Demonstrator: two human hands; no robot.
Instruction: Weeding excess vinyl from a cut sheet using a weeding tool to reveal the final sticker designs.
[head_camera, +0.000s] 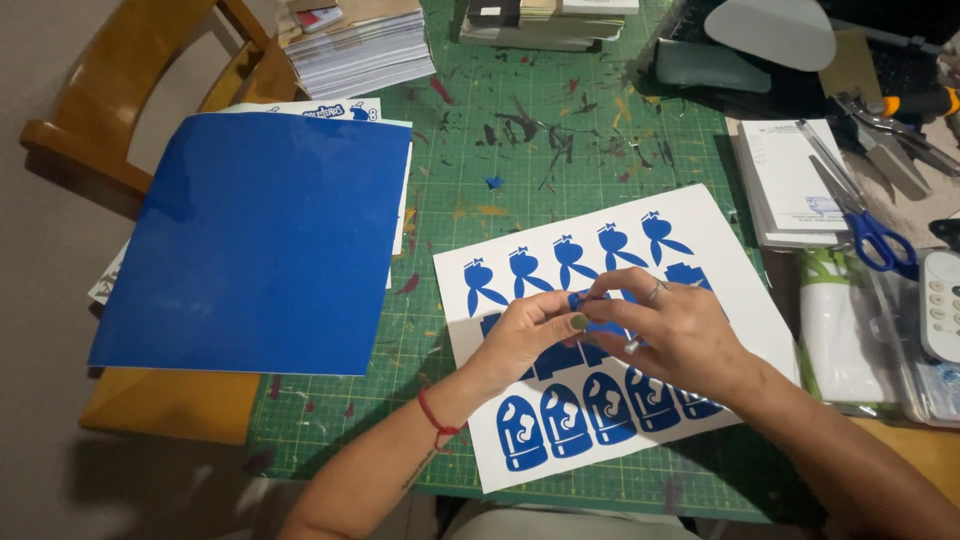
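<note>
Fingertips of my left hand (527, 335) and right hand (668, 330) pinch together on a small blue sticker piece (577, 299), held just above the white sticker sheet (720, 260). Blue vinyl sheet (250, 240) lies at nine o'clock, blue-handled scissors (860, 215) at two o'clock.

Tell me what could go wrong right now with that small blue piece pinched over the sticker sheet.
The small blue piece, pinched between left hand and right hand, might tear or fold onto itself. The hands rest on the white sticker sheet, so neighbouring blue shapes could get rubbed or lifted.
</note>
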